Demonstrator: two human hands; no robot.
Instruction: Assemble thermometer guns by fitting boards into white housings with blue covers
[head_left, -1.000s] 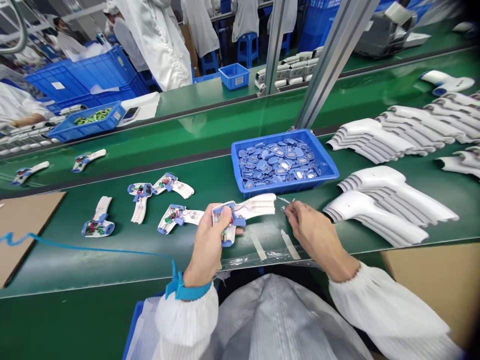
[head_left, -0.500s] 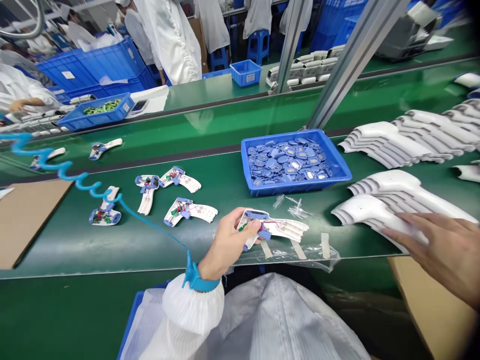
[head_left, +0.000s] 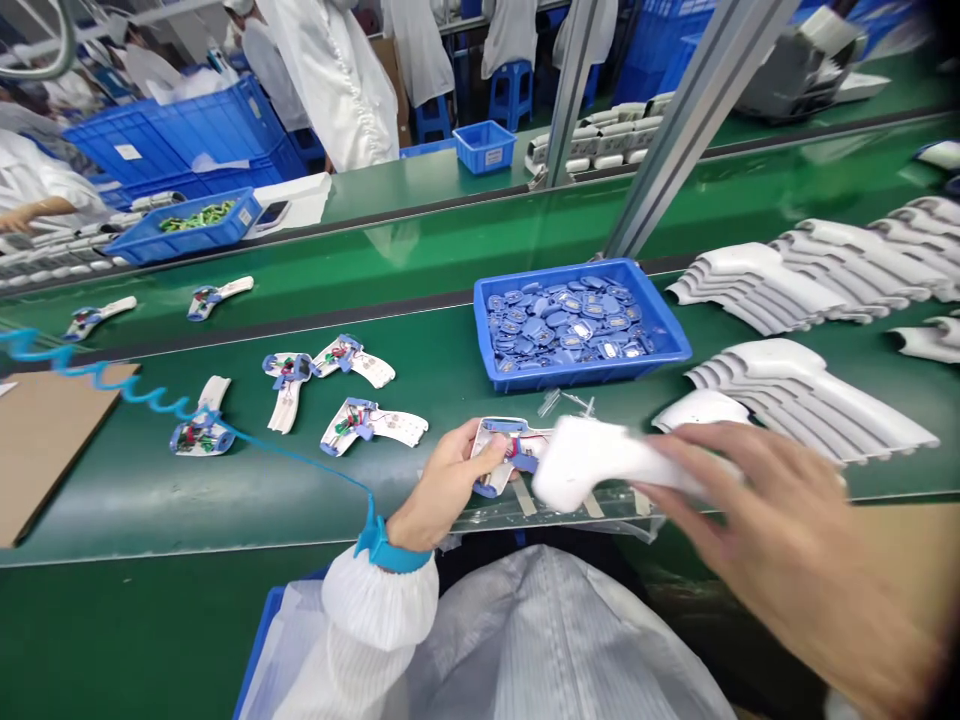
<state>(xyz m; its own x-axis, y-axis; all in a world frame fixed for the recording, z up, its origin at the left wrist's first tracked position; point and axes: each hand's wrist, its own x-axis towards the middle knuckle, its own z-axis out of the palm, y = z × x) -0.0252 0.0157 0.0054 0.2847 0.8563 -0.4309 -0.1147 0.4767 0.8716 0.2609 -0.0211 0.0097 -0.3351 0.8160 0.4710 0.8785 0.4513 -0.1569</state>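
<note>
Near the bench's front edge, my left hand (head_left: 456, 465) grips an open thermometer-gun half (head_left: 499, 487) by its head; blue parts and red wires show inside. My right hand (head_left: 757, 500), blurred by motion, holds a white plastic shell half (head_left: 592, 458) by its handle. The shell's rounded outer side faces up, and it overlaps the wired half's handle in my view; whether the two touch I cannot tell. Several more white shell halves (head_left: 802, 385) lie nested to the right. On the left are several wired halves (head_left: 371, 425) with their insides showing.
A blue tray (head_left: 585, 378) of small blue plastic parts stands behind my hands, with clear slivers (head_left: 581, 402) before it. A coiled blue cord (head_left: 292, 445) runs from my left wrist strap across the bench. A metal post (head_left: 675, 130) rises behind; brown cardboard (head_left: 56, 440) lies left.
My right hand has picked up a white shell half from the right-hand stack and carried it left, beside the wired half. My left hand keeps its grip. Wired halves on the far belt have shifted slightly right.
</note>
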